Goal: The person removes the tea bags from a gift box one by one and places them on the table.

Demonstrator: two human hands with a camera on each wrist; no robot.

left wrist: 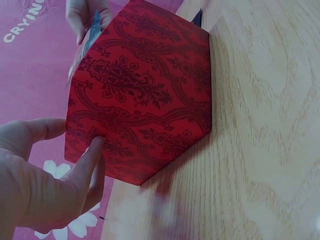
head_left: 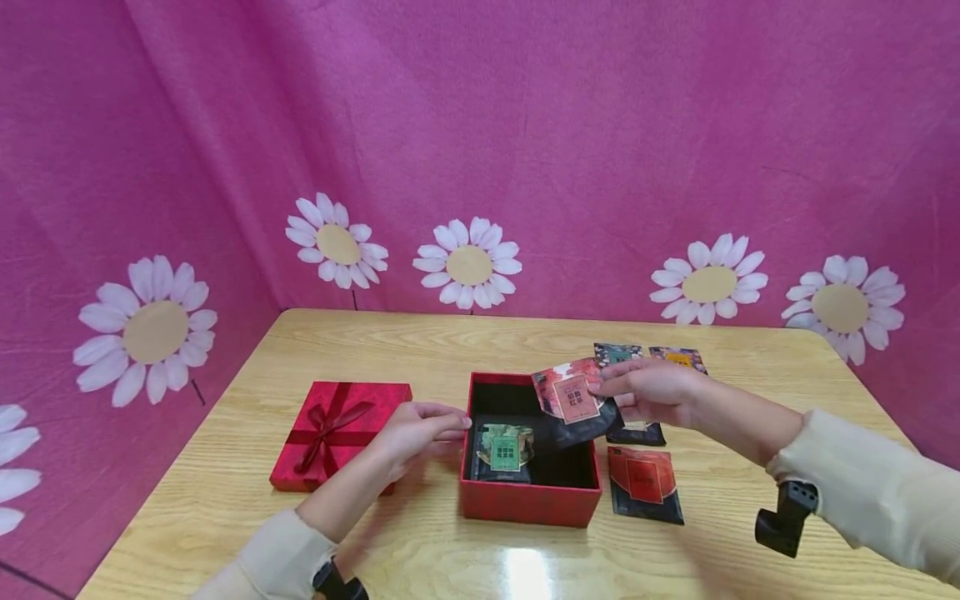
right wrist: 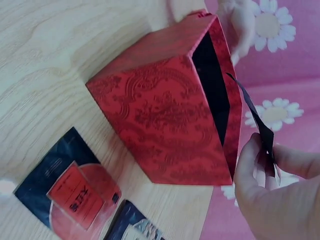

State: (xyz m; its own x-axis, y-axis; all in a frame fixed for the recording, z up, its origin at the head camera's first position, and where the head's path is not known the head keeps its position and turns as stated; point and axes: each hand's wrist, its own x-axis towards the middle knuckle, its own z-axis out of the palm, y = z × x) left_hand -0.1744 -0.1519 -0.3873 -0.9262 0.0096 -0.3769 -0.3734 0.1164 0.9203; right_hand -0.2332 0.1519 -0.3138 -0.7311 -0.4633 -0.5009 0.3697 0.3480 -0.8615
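- Near edge of the tabotop? No: near edge of the tabletop (head_left: 420, 575): bare wood with a glare patch, both cream sleeves reaching in from the near corners.
- Red box (head_left: 529, 500), open, stands a little right of the tabletop's middle, closer to the near edge than the far one; its inside is black.
- Green-label packet (head_left: 505, 450) lies in the box, against its left wall.
- Red-label packet (head_left: 643, 483) lies flat on the tabletop just beside the box's right wall, toward the near edge.
- Left hand (head_left: 416, 433) rests at the box's left wall, fingers nearly straight, fingertips touching the rim; the grip is open and holds nothing.
- Lid (head_left: 341, 433), red with a ribbon bow, lies flat left of the box, partly behind the left hand.
- Right hand (head_left: 648, 392) hovers over the box's far right corner, thumb and fingers pinching a pink-label packet (head_left: 573, 400); the grip is closed on it, and the packet hangs tilted above the box's opening.
- Another dark packet (head_left: 637, 433) lies on the tabletop under the right hand, mostly hidden.
- Two more packets, one with a teal label (head_left: 617, 352) and one with an orange label (head_left: 678, 358), lie side by side toward the far edge, right of centre.
- Beyond the far edge hangs a pink backdrop (head_left: 570, 125) printed with white daisies.
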